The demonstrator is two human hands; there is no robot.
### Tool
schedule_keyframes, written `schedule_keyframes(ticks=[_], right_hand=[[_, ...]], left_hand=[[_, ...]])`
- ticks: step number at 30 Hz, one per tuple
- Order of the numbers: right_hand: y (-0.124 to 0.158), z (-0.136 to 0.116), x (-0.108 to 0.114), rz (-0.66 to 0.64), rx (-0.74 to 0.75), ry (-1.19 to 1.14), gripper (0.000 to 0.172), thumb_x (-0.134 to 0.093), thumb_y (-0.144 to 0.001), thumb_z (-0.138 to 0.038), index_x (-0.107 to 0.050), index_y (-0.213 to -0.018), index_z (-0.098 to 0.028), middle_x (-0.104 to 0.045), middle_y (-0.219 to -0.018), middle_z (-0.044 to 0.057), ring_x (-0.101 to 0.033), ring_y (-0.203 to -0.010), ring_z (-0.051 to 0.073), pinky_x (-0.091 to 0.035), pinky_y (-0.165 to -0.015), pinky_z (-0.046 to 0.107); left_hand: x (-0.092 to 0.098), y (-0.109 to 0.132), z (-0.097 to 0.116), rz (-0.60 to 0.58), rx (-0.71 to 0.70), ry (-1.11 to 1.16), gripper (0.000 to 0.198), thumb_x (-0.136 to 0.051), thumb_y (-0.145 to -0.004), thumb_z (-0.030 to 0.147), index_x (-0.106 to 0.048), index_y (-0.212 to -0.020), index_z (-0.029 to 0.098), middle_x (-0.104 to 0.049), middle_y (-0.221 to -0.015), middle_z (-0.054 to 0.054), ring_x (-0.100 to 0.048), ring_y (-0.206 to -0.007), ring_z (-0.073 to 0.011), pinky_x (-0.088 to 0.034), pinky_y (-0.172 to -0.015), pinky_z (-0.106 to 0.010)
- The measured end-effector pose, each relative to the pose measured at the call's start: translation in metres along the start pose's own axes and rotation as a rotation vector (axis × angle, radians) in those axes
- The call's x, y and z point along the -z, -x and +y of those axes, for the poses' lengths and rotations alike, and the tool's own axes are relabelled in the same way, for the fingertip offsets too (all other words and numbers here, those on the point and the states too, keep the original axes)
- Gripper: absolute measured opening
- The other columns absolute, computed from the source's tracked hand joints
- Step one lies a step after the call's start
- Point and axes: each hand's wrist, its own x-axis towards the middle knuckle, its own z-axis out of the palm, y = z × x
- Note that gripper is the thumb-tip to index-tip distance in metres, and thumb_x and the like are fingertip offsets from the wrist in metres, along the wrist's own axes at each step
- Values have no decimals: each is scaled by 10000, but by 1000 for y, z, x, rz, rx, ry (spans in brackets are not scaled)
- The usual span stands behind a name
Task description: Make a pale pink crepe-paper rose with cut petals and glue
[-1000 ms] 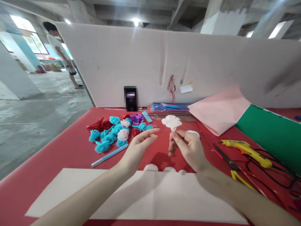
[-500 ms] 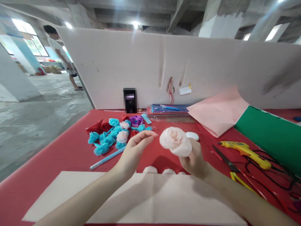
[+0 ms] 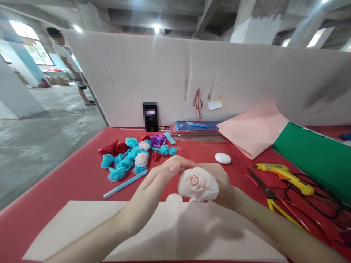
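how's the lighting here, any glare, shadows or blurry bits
Head view: the ceiling light flares and the window washes out; also head view: soft shadows cross the pale sheet, pixelation masks the black object, and the pale flower looks slightly soft.

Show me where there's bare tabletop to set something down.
The red table is bare left of the flowers and blue tube, beyond the pale sheet. A smaller patch lies past the left hand and right hand, between the flowers and white oval object. It is crowded at right, around the glue gun and scissors.
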Motion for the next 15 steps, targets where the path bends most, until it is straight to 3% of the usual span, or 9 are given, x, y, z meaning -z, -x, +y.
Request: schedule_keyframes(ticks=[5, 10, 15], right_hand=[[-1, -5, -2, -130, 126, 135, 92, -485, -820, -214, -515, -733, -203, -527, -640, -1, -478, -570, 139, -352, -563, 255], [-2, -5, -1, -139, 260, 145, 174, -344, -859, -174, -460, -733, -204, -507, -653, 7, -482, -594, 137, -358, -571, 241], [-4, -5, -2, -114, 319, 118, 223, -348, -842, -135, -359, -635, -216, -440, -583, -18, -424, -529, 120, -324, -522, 225]], left_hand=[[6, -2, 7, -114, 166, 82, 457, -329, -884, 458, -696, -836, 191, -617, -761, -29, -561, -664, -194, -419, -628, -290], [5, -3, 16, -111, 182, 129, 440, -356, -875, 426, -672, -687, 184, -634, -671, -27, -547, -580, -173, -393, -549, -275], [5, -3, 15, -123, 225, 199, 429, -377, -859, 450, -672, -699, 182, -669, -658, -44, -561, -584, -184, -386, -548, -276]])
